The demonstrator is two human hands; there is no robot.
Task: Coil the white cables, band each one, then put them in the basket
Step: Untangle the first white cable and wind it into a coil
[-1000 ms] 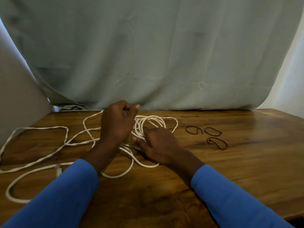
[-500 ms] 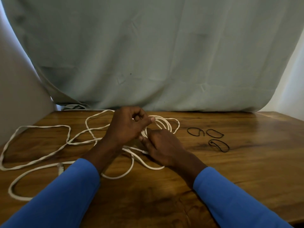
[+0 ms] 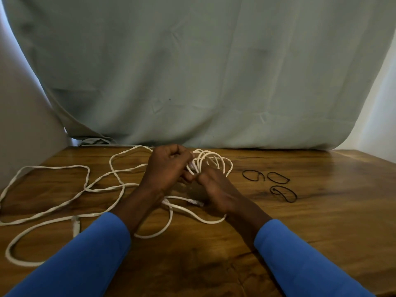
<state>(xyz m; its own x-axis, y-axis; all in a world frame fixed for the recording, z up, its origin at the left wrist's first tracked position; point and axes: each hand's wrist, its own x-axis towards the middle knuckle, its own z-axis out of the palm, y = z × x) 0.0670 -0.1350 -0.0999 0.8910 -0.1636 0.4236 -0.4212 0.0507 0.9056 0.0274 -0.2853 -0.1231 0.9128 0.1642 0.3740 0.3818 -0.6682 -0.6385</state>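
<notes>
Several loops of white cable form a coil (image 3: 214, 161) just above the wooden table (image 3: 321, 221) at its centre. My left hand (image 3: 167, 170) has its fingers curled round strands at the coil's left side. My right hand (image 3: 216, 189) pinches the coil's lower part from the near side. A loose cable (image 3: 64, 183) trails in wide bends over the left half of the table, with a plug (image 3: 75, 225) near my left sleeve. Another plug end (image 3: 195, 203) lies under my wrists. Three black elastic bands (image 3: 276, 185) lie right of the coil. No basket is in view.
A pale grey-green cloth (image 3: 214, 82) hangs behind the table's far edge. A light wall panel (image 3: 21, 125) stands at the left. My blue sleeves (image 3: 85, 254) cover the near table.
My left hand has lifted and curled tighter onto the strands, moving right toward the coil. The coil has risen a little off the table between both hands.
</notes>
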